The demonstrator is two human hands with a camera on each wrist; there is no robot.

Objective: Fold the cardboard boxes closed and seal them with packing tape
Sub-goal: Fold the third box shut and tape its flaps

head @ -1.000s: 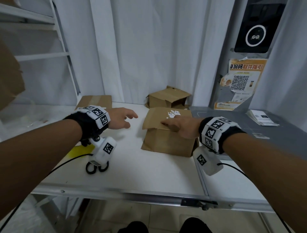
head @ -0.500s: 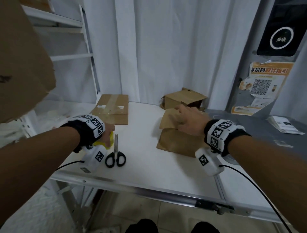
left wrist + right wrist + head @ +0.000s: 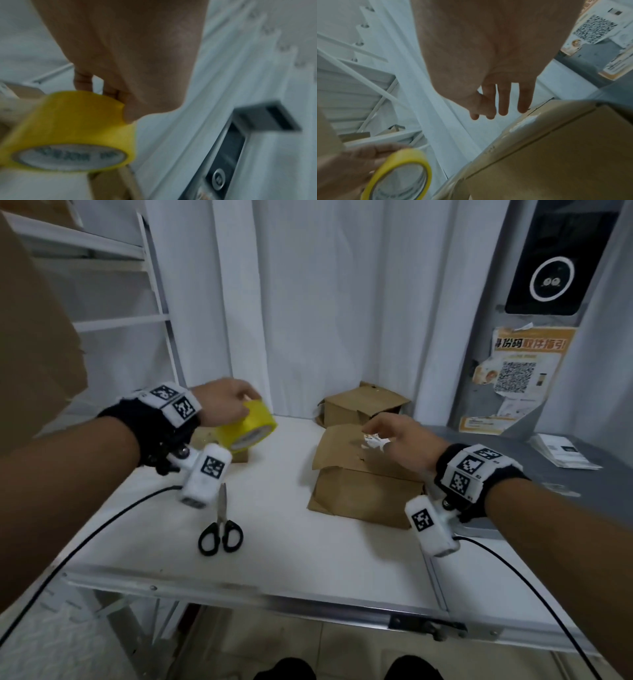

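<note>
Left hand (image 3: 224,402) has lifted yellow tape roll (image 3: 248,426); core print blurred

Head view: from above and behind my hands, facing forward and down over the table (image 3: 281,546); my left hand (image 3: 222,402) grips the tape (image 3: 250,426), and my right hand (image 3: 400,440) hovers over the box (image 3: 363,491) to the right of that grip. Left wrist view: close along my left hand (image 3: 123,54) to the tape (image 3: 72,129) just below its fingers, blurred. Right wrist view: close along my right hand (image 3: 488,60), the box (image 3: 556,155) beneath it. This view shares the held tape (image 3: 399,174) with the other two.
</note>
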